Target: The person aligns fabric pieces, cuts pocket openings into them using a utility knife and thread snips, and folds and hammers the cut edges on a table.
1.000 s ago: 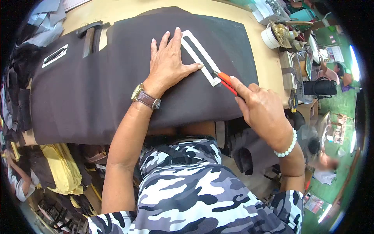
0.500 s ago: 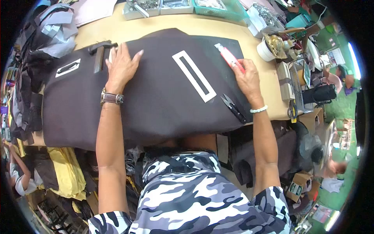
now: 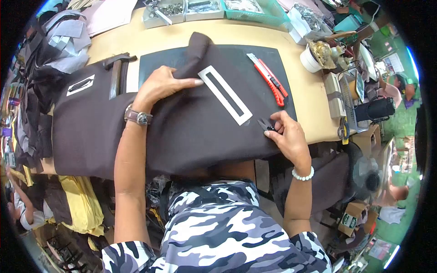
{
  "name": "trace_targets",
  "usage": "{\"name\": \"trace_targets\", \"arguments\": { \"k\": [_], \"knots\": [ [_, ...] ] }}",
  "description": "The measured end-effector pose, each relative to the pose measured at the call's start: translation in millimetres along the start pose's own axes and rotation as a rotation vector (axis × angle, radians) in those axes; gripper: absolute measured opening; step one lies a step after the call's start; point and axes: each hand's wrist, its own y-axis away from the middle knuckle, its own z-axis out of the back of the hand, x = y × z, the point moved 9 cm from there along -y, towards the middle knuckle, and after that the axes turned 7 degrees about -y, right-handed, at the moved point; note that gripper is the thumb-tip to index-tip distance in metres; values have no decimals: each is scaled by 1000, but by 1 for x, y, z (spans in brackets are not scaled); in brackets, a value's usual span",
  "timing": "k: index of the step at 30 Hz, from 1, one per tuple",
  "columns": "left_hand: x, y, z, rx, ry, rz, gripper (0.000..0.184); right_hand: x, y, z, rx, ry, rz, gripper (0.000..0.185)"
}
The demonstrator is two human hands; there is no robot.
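Left hand (image 3: pixel 159 88), thumb extended, grips dark fabric (image 3: pixel 186 136), center left; right hand (image 3: pixel 290 139) (beaded bracelet (image 3: pixel 303 175) at wrist) pinches thread snips (image 3: pixel 266 126), center right.

The shirt (image 3: pixel 218 232) shows camouflage patches in white, grey and black; its short sleeves (image 3: pixel 129 257) carry the same print; a watch (image 3: pixel 138 117) with brown strap and metal buckle circles the left wrist (image 3: pixel 144 106); a bracelet (image 3: pixel 302 176) of pale round beads circles the right.
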Motion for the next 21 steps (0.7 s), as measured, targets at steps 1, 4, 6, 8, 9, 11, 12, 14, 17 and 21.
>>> {"name": "trace_targets", "arguments": {
  "k": [1,4,6,8,9,11,12,14,17,21],
  "knots": [
    [-7,0,-7,123,28,-56,44,-11,-3,-3,23,-132,-90,27],
    [2,-1,-6,-73,253,-59,37,5,-11,2,-89,-234,131,21],
    [7,0,-17,-49,711,14,34,19,-26,2,-116,-427,172,18],
    [-2,9,-32,68,1090,166,36,37,-46,-5,-142,-645,235,19],
    [-10,16,-34,42,1152,230,47,41,-57,-18,-82,-793,196,21],
    [-19,19,-44,113,1127,249,59,44,-71,-47,20,-998,91,25],
    [-25,21,-47,177,1080,232,62,46,-74,-58,66,-1050,73,28],
    [-34,28,-36,29,1099,189,46,40,-73,-76,113,-1114,-19,32],
    [-34,31,-37,-68,1254,148,28,38,-56,-87,137,-1143,-60,37],
    [-37,38,-44,-54,1298,235,37,40,-38,-92,166,-1264,-111,38]
  ]
}}
